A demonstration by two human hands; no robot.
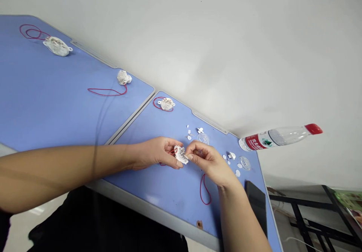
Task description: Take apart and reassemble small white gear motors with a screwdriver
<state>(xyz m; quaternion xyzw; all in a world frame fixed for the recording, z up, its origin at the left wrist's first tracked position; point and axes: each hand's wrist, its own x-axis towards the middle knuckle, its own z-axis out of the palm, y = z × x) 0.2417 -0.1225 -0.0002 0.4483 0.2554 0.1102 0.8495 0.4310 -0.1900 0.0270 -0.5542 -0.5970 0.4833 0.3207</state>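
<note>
My left hand (162, 154) is closed around the edge of a small white plastic piece (180, 155) with a greyish, uneven middle and a red cord. At that piece's right side, the thumb and forefinger of my right hand (205, 161) are pinched together; what lies between the tips is too small to make out. A red cord loop (206, 191) lies on the table below my right hand. Just beyond the fingers are a clear round shell (203, 138) and several tiny white parts (189, 134).
Along the blue table (70, 105) lie three white pieces with red cords: far left (58, 46), middle (123, 77) and nearer (166, 104). To the right are white discs (237, 173), another clear shell (244, 163), a red-capped water bottle (277, 137) and a dark phone-like slab (256, 203).
</note>
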